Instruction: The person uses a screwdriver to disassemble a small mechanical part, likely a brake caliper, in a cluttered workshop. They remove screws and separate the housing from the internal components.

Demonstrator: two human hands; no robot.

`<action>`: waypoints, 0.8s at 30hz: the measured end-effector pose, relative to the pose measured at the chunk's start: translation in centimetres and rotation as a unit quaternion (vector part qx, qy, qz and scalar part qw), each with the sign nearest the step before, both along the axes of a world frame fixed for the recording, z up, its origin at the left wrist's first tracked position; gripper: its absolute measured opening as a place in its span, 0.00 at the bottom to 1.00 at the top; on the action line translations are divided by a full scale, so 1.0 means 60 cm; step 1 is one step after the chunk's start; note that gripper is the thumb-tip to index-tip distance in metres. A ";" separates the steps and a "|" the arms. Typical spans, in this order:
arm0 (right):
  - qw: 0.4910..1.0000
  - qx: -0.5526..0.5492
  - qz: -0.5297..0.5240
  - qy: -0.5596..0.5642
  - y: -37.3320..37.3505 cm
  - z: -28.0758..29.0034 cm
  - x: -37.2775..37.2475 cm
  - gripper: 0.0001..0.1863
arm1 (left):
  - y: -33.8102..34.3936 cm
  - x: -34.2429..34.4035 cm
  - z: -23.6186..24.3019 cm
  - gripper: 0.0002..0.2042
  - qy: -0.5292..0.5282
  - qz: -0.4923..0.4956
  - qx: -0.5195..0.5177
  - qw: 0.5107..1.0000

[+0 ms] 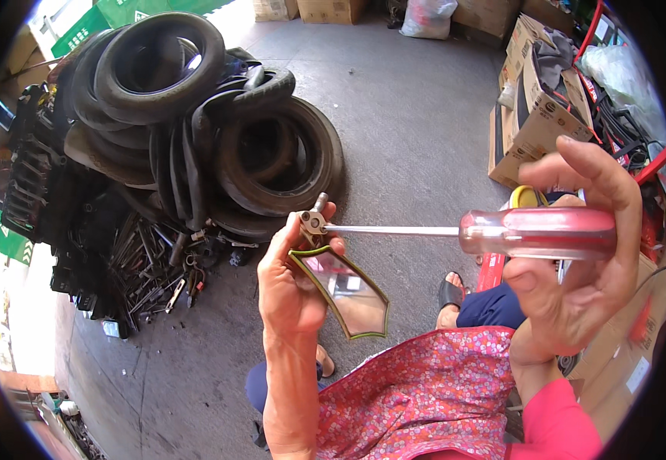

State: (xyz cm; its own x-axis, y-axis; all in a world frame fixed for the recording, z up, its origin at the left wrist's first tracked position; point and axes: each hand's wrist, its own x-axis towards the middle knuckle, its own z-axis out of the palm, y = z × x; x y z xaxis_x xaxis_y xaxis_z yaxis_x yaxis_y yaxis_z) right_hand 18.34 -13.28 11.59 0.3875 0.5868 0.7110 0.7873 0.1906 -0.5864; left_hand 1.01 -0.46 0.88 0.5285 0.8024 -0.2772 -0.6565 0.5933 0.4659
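My left hand (291, 295) grips a small angular side mirror (350, 293) with a yellow-green rim, the kind fitted to a motorbike. Its metal bracket (312, 220) is pinched between thumb and fingers, with a short stub pointing up. From the right, a screwdriver (536, 232) lies level, its clear red handle in my right hand (578, 303). Thumb below and fingers behind support that handle, while a couple of fingertips lift away from it. The long shaft's tip meets the bracket at a screw hole; whether it sits in a screw head is too small to tell.
Stacked black tyres (160, 69) stand at the far left. Below them, loose tools (149, 268) lie heaped beside a black tool case (34, 180). Cardboard boxes (544, 115) and cables line the right side. A floral apron (425, 391) covers my lap, above the grey floor (406, 100).
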 end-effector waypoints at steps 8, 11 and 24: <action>0.999 -0.022 0.000 -0.028 -0.037 -0.034 0.036 0.35 | -0.002 0.019 -0.017 0.12 0.009 -0.027 0.027 0.999; 0.990 -0.093 -0.057 -0.094 -0.036 -0.041 0.045 0.30 | 0.004 0.011 -0.043 0.13 -0.013 -0.017 0.030 0.999; 0.993 -0.117 0.001 -0.028 -0.027 -0.011 -0.016 0.34 | 0.027 -0.029 -0.054 0.17 -0.009 -0.033 0.054 0.998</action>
State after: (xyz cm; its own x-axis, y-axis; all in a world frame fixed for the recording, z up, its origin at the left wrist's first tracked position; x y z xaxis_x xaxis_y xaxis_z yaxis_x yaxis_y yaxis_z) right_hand 17.40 -14.91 10.92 0.3506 0.7388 0.5755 0.8198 0.0550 -0.5701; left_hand -0.73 1.15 -2.37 0.5854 0.7903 -0.1809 -0.6268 0.5827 0.5173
